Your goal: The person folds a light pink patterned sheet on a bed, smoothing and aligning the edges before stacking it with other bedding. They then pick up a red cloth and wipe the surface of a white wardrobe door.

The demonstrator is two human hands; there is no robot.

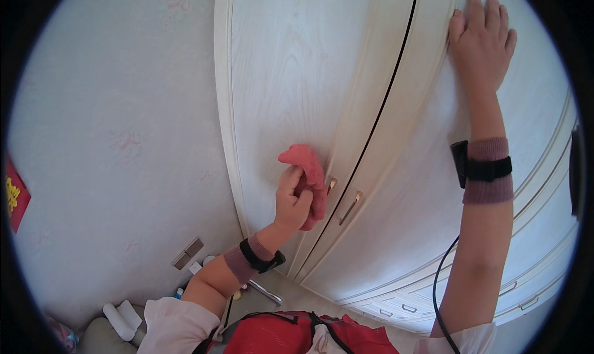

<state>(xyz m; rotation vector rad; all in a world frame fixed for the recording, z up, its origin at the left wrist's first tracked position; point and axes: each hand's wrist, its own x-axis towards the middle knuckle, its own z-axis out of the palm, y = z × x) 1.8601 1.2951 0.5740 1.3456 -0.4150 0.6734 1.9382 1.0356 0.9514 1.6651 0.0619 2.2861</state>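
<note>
My left hand is closed round a bunched pink-red cloth, which rests against the left door of a pale wood-grain wardrobe. The cloth partly covers the left door's metal handle. A second handle shows on the other side of the dark gap between the doors. Up at the right, my right hand lies flat on the right door, its fingers stretched and pointing upward, with nothing in it.
Patterned wallpaper covers the left wall, with a socket plate low on it. Small items and a metal tube lie by the wardrobe's foot. Drawers run along the lower right. A black cable hangs beside my right arm.
</note>
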